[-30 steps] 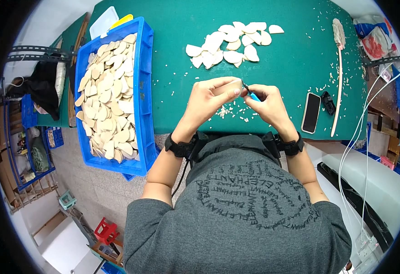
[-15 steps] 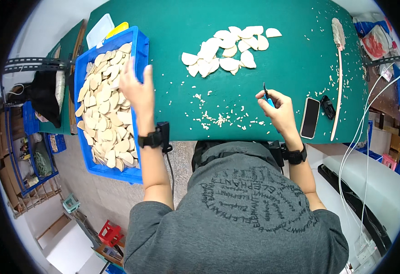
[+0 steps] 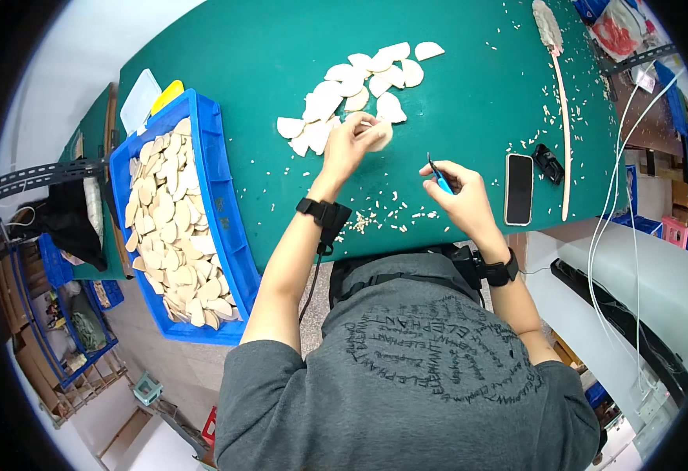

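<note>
Between the fingertips of my left hand point(image 3: 349, 147) is a flat cream half-round piece point(image 3: 381, 137), held above the near edge of a loose group of similar pieces point(image 3: 324, 98) on the green table. My right hand point(image 3: 465, 200), to the right and nearer me, is closed around small blue-handled cutters point(image 3: 441, 179). Their dark narrow tips point away from me; whether the jaws are apart is too small to tell. At the left, a blue crate point(image 3: 212, 173) holds a heap of many more cream pieces point(image 3: 173, 228).
Pale scraps point(image 3: 375, 221) litter the green table point(image 3: 265, 63) before me. To the right lie a phone point(image 3: 519, 190), a small black object point(image 3: 548, 163) and a long-handled duster point(image 3: 561, 118). White cables point(image 3: 625, 157) hang at the far right.
My left hand has moved right from the crate to the loose group and now holds a cream piece. My right hand keeps the cutters. The whole view has shifted and turned slightly.
</note>
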Demonstrator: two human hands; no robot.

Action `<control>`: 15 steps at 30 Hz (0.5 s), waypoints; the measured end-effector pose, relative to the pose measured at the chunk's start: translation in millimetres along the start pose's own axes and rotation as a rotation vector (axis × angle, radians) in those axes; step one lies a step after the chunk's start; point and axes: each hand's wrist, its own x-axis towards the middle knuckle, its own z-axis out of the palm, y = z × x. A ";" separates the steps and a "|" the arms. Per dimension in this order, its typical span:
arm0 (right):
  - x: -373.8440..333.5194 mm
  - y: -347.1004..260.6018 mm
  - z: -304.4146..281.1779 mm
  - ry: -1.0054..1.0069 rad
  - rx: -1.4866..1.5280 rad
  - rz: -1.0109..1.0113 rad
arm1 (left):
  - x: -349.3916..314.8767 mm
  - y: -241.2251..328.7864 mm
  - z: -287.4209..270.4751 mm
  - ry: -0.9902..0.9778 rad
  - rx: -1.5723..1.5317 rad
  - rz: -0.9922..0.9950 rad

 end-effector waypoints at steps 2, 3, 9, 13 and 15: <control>5.8 -1.9 6.5 0.000 -0.017 -0.059 | -30.4 35.5 -2.2 -0.061 -0.275 -0.032; 8.5 -7.5 6.7 -0.040 -0.038 -0.033 | -44.0 48.6 -4.5 -0.068 -0.358 -0.036; 14.3 -24.9 17.5 -0.188 -0.047 -0.045 | -91.5 84.5 -23.3 0.014 -0.427 -0.028; 12.4 -23.2 30.0 -0.197 -0.042 -0.152 | -106.0 85.7 -31.8 0.053 -0.393 -0.011; 10.0 -26.7 33.2 -0.210 -0.060 -0.161 | -110.7 83.9 -34.5 0.065 -0.374 0.005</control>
